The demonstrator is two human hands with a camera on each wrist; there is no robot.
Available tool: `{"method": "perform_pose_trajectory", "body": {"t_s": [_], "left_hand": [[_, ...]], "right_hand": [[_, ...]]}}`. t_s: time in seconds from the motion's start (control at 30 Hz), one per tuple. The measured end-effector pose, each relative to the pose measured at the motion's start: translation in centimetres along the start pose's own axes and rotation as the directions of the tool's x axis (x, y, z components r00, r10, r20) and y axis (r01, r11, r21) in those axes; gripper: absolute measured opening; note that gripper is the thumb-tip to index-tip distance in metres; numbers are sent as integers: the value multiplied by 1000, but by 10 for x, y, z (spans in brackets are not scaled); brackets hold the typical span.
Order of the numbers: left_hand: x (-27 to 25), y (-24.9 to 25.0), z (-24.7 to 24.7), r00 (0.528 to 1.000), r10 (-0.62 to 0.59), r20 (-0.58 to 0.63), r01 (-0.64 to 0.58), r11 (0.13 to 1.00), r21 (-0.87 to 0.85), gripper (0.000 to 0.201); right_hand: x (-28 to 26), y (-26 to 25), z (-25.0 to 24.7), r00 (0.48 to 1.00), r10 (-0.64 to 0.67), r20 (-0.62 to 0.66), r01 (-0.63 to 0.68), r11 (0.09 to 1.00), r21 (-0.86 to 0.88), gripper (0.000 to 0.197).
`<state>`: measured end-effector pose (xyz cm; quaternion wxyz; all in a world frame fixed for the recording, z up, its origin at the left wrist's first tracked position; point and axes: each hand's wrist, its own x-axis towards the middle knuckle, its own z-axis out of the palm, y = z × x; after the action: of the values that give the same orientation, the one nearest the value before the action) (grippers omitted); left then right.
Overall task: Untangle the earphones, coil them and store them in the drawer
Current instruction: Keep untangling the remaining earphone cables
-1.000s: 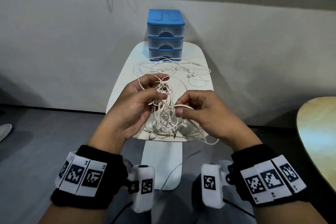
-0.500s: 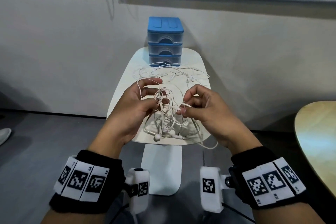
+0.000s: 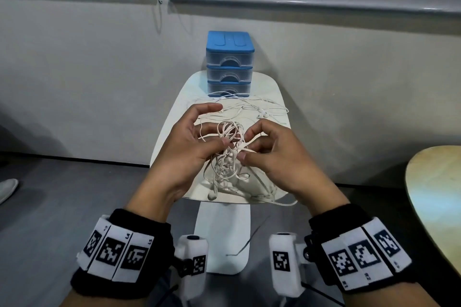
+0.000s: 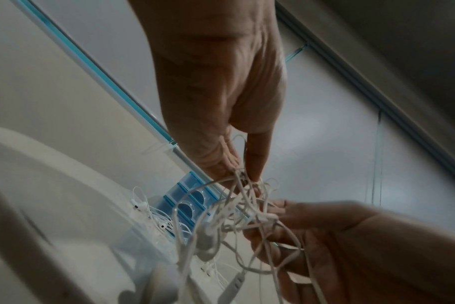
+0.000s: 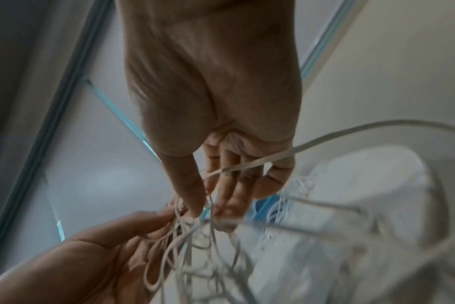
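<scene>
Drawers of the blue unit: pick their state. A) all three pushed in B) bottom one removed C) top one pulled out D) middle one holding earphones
A: in the head view all three fronts of the drawer unit sit flush, while both hands still work the tangled earphones in front of it.

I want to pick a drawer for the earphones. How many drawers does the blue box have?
3. They sit stacked in the blue box at the table's far end: top drawer, middle drawer, bottom drawer. All look closed.

Head camera looks down; both wrist cameras upward, sharing the earphones (image 3: 228,147)
</scene>
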<state>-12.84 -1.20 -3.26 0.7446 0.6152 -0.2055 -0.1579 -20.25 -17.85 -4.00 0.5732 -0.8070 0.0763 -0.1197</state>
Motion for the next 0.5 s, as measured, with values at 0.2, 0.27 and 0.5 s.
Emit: {"method": "perform_pose_trajectory", "body": {"t_s": [0.2, 0.27, 0.5], "left_hand": [[5, 7, 5, 998, 18, 61, -28, 984, 174, 65], [7, 10, 9, 993, 17, 121, -45, 972, 230, 68], [11, 24, 10, 984, 3, 178, -52, 962, 269, 84]], "right_hand": [[-2, -44, -20, 925, -365, -105, 324, 902, -286, 13], [4, -53, -17, 907, -418, 47, 404, 834, -376, 11], [26, -65, -19, 873, -391, 290, 482, 606, -633, 13]]}}
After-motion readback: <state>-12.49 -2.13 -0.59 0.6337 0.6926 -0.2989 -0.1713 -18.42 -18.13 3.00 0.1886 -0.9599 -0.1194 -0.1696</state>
